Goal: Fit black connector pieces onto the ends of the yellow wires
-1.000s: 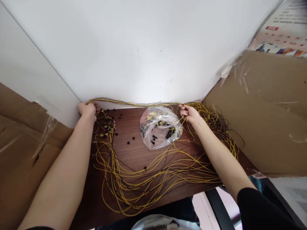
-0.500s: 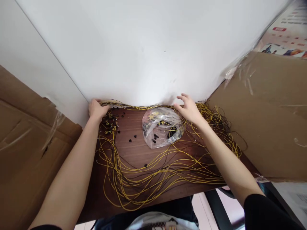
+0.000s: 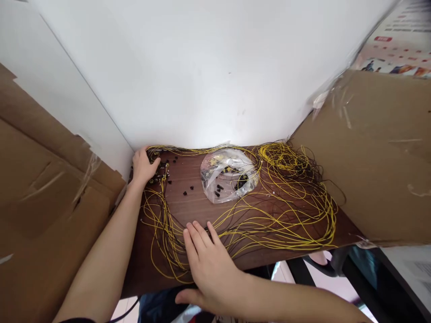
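My left hand is at the back left corner, beside a cluster of small black and yellow parts at the wire ends. Its thumb stands apart from the fingers, and part of the fingertips is hidden. Over the front bundle of yellow and black wires lies my right hand, palm down with fingers stretched out. Behind it rests a clear plastic bag holding small black and yellow pieces. A tangled heap of the same wires sits at the back right.
A white wall stands behind the brown tabletop. Cardboard panels flank the left side, and another cardboard panel with tape flanks the right. Several loose black pieces are scattered left of the bag.
My right hand has come from the back, right of the bag, to the front wires and lies flat there. My left hand has shifted slightly at the back left corner.
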Tool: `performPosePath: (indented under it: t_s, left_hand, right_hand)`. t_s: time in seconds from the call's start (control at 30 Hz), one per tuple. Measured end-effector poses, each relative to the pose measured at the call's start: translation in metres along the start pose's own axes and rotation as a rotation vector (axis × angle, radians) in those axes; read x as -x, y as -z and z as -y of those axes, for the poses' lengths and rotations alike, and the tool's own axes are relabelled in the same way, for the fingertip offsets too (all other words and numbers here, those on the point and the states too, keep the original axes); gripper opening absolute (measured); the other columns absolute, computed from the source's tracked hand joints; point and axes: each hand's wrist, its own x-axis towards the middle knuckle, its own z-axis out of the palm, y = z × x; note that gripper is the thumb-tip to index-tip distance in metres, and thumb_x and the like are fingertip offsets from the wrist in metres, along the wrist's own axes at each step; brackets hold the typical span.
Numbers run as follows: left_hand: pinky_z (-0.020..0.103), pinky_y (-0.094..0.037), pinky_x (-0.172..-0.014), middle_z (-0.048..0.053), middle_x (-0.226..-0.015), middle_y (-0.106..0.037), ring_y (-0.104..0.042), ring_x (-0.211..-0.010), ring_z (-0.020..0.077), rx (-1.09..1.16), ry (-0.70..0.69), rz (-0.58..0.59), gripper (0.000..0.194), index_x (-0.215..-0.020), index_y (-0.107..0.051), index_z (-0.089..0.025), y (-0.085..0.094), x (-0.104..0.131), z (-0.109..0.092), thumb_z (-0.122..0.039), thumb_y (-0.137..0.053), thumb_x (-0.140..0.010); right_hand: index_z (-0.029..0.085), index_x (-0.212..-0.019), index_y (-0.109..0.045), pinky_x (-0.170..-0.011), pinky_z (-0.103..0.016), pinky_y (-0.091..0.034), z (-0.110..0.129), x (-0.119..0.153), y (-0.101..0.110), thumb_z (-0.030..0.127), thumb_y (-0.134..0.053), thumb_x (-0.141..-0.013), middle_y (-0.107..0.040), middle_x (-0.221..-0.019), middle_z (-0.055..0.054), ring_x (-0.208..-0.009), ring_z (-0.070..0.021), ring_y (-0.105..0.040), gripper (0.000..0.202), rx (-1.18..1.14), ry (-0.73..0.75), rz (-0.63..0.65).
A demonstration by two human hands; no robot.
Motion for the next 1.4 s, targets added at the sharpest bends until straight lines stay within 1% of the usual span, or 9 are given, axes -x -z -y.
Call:
performPosePath:
  t_s: [0.1, 0.2, 0.27, 0.37, 0.6, 0.9, 1.13, 1.3, 1.4]
  left_hand:
    - [0.046, -0.032, -0.106, 0.019, -0.123, -0.051, -0.042, -0.122, 0.0329, -0.011, -0.018, -0.035, 0.048, -0.125, -0.048, -0.009, -0.006, 0.0, 0.002, -0.023, -0.049, -0.079]
    - [0.046, -0.033, -0.105, 0.02, -0.119, -0.052, -0.043, -0.12, 0.0332, -0.022, -0.046, -0.042, 0.045, -0.123, -0.051, -0.007, -0.01, -0.004, 0.003, -0.016, -0.042, -0.079]
    - [0.045, -0.034, -0.105, 0.019, -0.118, -0.052, -0.044, -0.118, 0.0326, -0.008, -0.056, -0.047, 0.045, -0.121, -0.054, -0.009, -0.011, -0.005, 0.005, -0.012, -0.041, -0.077]
    - [0.044, -0.036, -0.103, 0.016, -0.116, -0.051, -0.046, -0.116, 0.0315, 0.028, -0.039, -0.064, 0.047, -0.118, -0.057, -0.013, -0.011, -0.006, 0.007, -0.009, -0.042, -0.074]
    - [0.047, -0.038, -0.102, 0.017, -0.116, -0.048, -0.046, -0.114, 0.0338, 0.031, -0.019, -0.056, 0.048, -0.117, -0.058, -0.013, -0.011, -0.006, 0.006, -0.009, -0.044, -0.071]
    - [0.047, -0.037, -0.103, 0.015, -0.116, -0.049, -0.046, -0.114, 0.033, 0.052, -0.017, -0.057, 0.049, -0.114, -0.06, -0.014, -0.012, -0.007, 0.007, -0.008, -0.046, -0.068]
    - [0.047, -0.035, -0.106, 0.015, -0.116, -0.048, -0.045, -0.115, 0.0329, 0.051, 0.003, -0.042, 0.047, -0.114, -0.06, -0.014, -0.012, -0.007, 0.006, -0.007, -0.045, -0.07]
    - [0.046, -0.035, -0.105, 0.016, -0.117, -0.049, -0.045, -0.115, 0.033, 0.039, -0.008, -0.039, 0.046, -0.115, -0.06, -0.012, -0.012, -0.006, 0.005, -0.006, -0.044, -0.072]
    - [0.046, -0.036, -0.105, 0.015, -0.116, -0.049, -0.045, -0.115, 0.0326, 0.042, -0.001, -0.042, 0.045, -0.114, -0.06, -0.013, -0.013, -0.006, 0.006, -0.007, -0.045, -0.072]
  right_hand:
    - [-0.002, -0.136, -0.034, -0.105, -0.056, -0.029, 0.001, 0.006, -0.021, 0.054, -0.062, -0.077, -0.054, -0.119, -0.022, -0.113, -0.034, -0.047, 0.087, 0.05, 0.006, -0.15]
    - [0.005, -0.126, -0.047, -0.079, -0.045, -0.044, -0.006, 0.014, -0.029, 0.043, -0.066, -0.078, -0.06, -0.091, -0.012, -0.082, -0.0246, -0.052, 0.064, 0.089, 0.094, -0.258]
    - [0.01, -0.114, -0.054, -0.063, -0.035, -0.039, -0.011, 0.019, -0.03, 0.038, -0.063, -0.082, -0.056, -0.081, -0.007, -0.074, -0.0207, -0.049, 0.043, 0.096, 0.162, -0.271]
    - [0.016, -0.087, -0.056, -0.059, -0.03, -0.029, -0.016, 0.025, -0.027, 0.031, -0.053, -0.09, -0.052, -0.073, -0.003, -0.069, -0.0168, -0.044, 0.016, 0.074, 0.222, -0.246]
    - [0.017, -0.082, -0.051, -0.062, -0.027, -0.033, -0.027, 0.029, -0.007, 0.025, -0.043, -0.094, -0.054, -0.077, -0.004, -0.071, -0.0155, -0.047, 0.017, -0.094, 0.178, -0.199]
    - [0.02, -0.094, -0.044, -0.062, -0.024, -0.04, -0.067, 0.026, 0.061, 0.028, -0.04, -0.095, -0.061, -0.075, 0.001, -0.065, -0.0135, -0.057, 0.009, -0.376, -0.236, -0.03]
    - [0.018, -0.099, -0.056, -0.065, -0.028, -0.043, -0.051, 0.038, 0.037, 0.04, -0.056, -0.086, -0.061, -0.094, -0.006, -0.084, -0.0194, -0.058, 0.025, -0.072, -0.11, 0.044]
    - [0.017, -0.098, -0.058, -0.053, -0.027, -0.037, -0.04, 0.052, 0.02, 0.043, -0.061, -0.082, -0.059, -0.09, -0.006, -0.08, -0.0197, -0.055, 0.031, 0.053, 0.011, 0.016]
    - [0.016, -0.094, -0.057, -0.049, -0.027, -0.031, -0.04, 0.058, 0.016, 0.031, -0.062, -0.083, -0.058, -0.087, -0.006, -0.076, -0.0192, -0.053, 0.02, 0.112, 0.07, -0.006]
